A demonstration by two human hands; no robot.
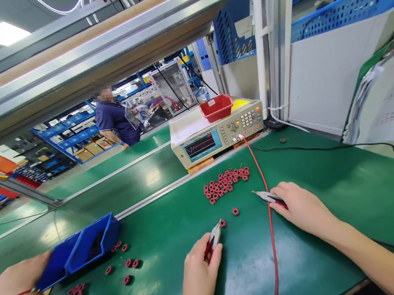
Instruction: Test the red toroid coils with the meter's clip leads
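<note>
my left hand (200, 276) is closed round a red-handled metal clip probe (213, 239), its tip touching a small red wound ring coil (223, 223) on the green mat (319, 208). my right hand (303, 208) pinches a second red-handled clip probe (268, 197). the coil looks light and skittish; best taken by its rim.

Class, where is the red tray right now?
In the head view, the red tray sits upper centre, on top of the test meter, behind the pile of red rings.

Light: bright, even, from ceiling panel (1, 33)
Glare: soft sheen on green mat (306, 249)
Edges: wide-angle bending, frame rails curve
Focus: sharp throughout
</note>
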